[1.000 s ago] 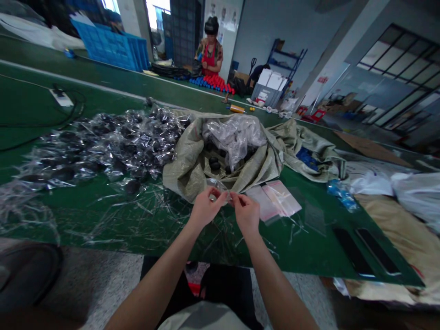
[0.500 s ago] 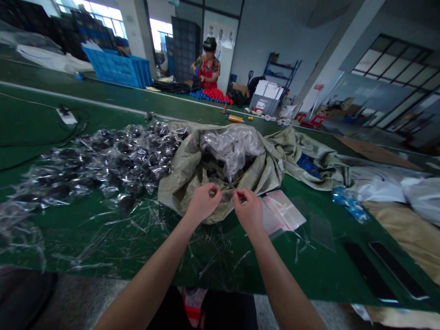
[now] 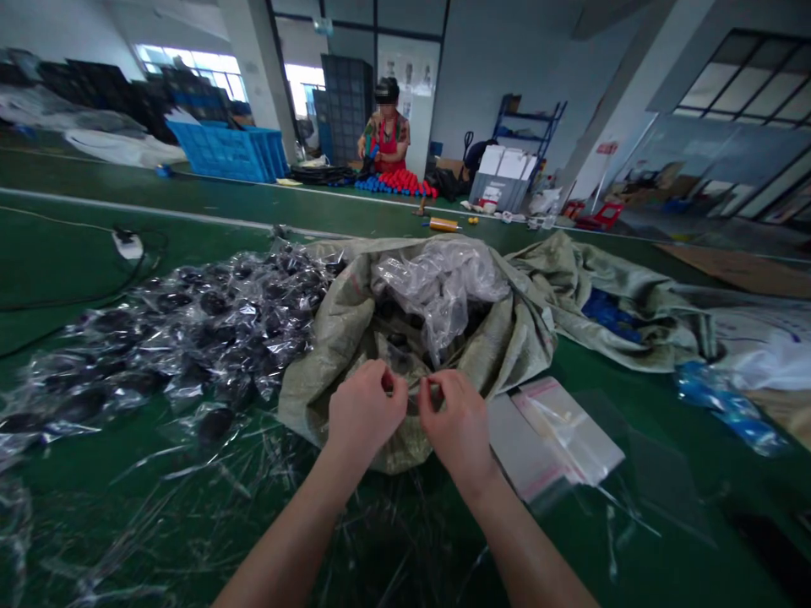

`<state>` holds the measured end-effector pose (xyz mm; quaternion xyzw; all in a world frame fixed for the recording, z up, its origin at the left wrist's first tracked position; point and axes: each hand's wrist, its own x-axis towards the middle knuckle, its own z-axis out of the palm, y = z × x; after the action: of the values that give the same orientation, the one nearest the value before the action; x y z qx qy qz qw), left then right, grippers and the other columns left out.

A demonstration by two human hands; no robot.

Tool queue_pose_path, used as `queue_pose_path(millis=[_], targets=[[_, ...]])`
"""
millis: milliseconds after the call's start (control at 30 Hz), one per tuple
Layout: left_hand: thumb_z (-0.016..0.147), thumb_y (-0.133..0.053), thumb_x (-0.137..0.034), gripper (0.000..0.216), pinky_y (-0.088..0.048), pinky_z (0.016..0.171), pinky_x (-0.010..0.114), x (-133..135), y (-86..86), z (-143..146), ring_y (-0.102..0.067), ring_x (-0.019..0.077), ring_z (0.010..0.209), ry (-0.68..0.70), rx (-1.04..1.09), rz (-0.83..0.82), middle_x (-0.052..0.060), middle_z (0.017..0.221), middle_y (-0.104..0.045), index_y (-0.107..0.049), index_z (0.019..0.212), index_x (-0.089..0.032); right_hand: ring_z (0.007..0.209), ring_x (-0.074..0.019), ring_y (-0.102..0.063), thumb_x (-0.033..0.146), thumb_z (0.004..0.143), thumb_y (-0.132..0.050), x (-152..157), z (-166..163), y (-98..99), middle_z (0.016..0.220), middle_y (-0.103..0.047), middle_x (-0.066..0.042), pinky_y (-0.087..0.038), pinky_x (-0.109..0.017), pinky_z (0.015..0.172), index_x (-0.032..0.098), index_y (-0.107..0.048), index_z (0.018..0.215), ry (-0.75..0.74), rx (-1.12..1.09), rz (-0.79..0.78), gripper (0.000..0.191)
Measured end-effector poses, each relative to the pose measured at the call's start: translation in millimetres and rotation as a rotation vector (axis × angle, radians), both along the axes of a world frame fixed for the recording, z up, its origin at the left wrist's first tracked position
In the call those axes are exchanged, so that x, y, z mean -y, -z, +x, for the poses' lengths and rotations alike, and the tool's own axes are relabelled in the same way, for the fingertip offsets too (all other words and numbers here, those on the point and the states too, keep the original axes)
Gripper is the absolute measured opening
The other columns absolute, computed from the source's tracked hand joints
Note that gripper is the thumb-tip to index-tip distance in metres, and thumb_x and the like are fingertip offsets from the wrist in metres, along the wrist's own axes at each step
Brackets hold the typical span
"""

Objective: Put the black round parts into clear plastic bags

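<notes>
My left hand [image 3: 366,411] and my right hand [image 3: 457,422] are side by side over the near edge of an open woven sack [image 3: 355,338]. Both pinch a small clear plastic bag [image 3: 411,390] stretched between their fingertips; I cannot make out what is inside it. The sack holds crumpled clear plastic [image 3: 443,279] and small black round parts [image 3: 398,340]. A stack of flat clear bags with pink strips [image 3: 557,426] lies just right of my right hand.
A heap of bagged black parts [image 3: 209,312] covers the green table [image 3: 95,253] at left, with loose plastic strips near me. A second sack [image 3: 608,295] lies at right. A power strip [image 3: 128,245] is far left. A person [image 3: 385,127] works by red and blue items behind.
My head has dipped closer, so the sack and hands look larger. My hands have come closer together on the small bag and sit lower in view.
</notes>
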<state>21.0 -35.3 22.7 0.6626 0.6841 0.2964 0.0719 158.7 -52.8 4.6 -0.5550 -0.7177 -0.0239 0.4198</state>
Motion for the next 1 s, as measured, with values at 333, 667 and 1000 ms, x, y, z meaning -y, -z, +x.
queue_pose_path(millis=[333, 667, 1000], targets=[[0.081, -0.046, -0.030, 0.022, -0.034, 0.058, 0.028, -54, 14.7, -20, -0.063, 0.0229, 0.068, -0.100, -0.089, -0.133, 0.009, 0.074, -0.069, -0.062, 0.069, -0.020, 0.103, -0.0233, -0.060, 0.008, 0.079, -0.058, -138, -6, 54.7, 0.111, -0.066, -0.015, -0.045, -0.033, 0.092, 0.010, -0.062, 0.108, -0.191, 0.212, -0.452, 0.029], [0.084, -0.044, -0.034, 0.029, -0.046, 0.068, 0.033, -55, 10.1, -7, -0.068, 0.0287, 0.082, -0.091, -0.141, -0.185, 0.014, 0.088, -0.072, -0.068, 0.083, -0.019, 0.072, -0.0173, -0.062, 0.048, 0.090, -0.050, -83, 6, 22.2, 0.088, -0.067, -0.005, -0.051, -0.030, 0.065, 0.020, -0.054, 0.103, -0.265, -0.659, -0.316, 0.031], [0.086, -0.043, -0.034, 0.032, -0.048, 0.072, 0.031, -51, 10.7, 13, -0.068, 0.0258, 0.083, 0.222, -0.182, -0.255, 0.014, 0.088, -0.072, -0.070, 0.085, -0.016, 0.065, -0.0158, -0.064, 0.034, 0.083, -0.056, -49, 26, 27.7, 0.082, -0.066, 0.000, -0.051, -0.029, 0.063, 0.023, -0.050, 0.103, -0.211, -0.629, -0.500, 0.024]])
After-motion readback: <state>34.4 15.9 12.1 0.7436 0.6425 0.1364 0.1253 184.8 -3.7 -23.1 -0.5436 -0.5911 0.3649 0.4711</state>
